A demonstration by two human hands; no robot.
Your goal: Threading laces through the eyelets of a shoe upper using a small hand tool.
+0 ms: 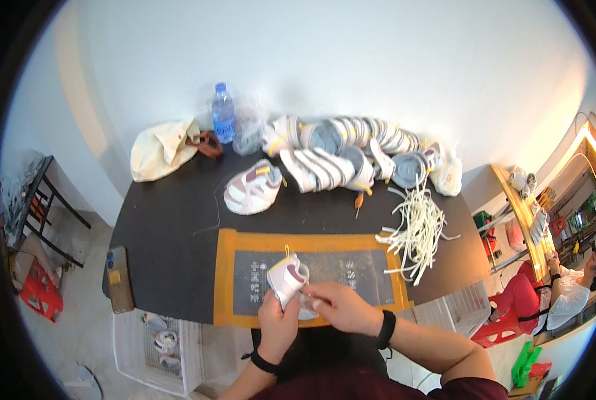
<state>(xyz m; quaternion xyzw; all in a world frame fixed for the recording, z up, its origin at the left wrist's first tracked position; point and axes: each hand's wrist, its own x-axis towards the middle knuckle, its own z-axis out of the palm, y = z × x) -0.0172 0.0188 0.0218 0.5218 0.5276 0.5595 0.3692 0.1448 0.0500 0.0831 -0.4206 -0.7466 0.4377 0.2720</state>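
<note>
A small white and pale pink shoe upper (286,279) with a yellow loop at its top is held over the near part of the table. My left hand (278,325) is closed around its lower left side. At the right edge of the upper, the fingers of my right hand (343,308) are pinched together against it; what lies between them is too small to make out. Under both hands is a dark printed sheet (351,267) bordered with orange-brown tape (226,273). Farther off lies another shoe upper (252,188), white with maroon parts.
Nested rows of shoe uppers (318,170) line the table's far side. White laces (418,230) and an orange-handled awl (359,200) lie right. A bottle (223,115), cream hat (163,152) and phone (119,280) are left. White baskets (119,347) stand below; a person (564,293) sits far right.
</note>
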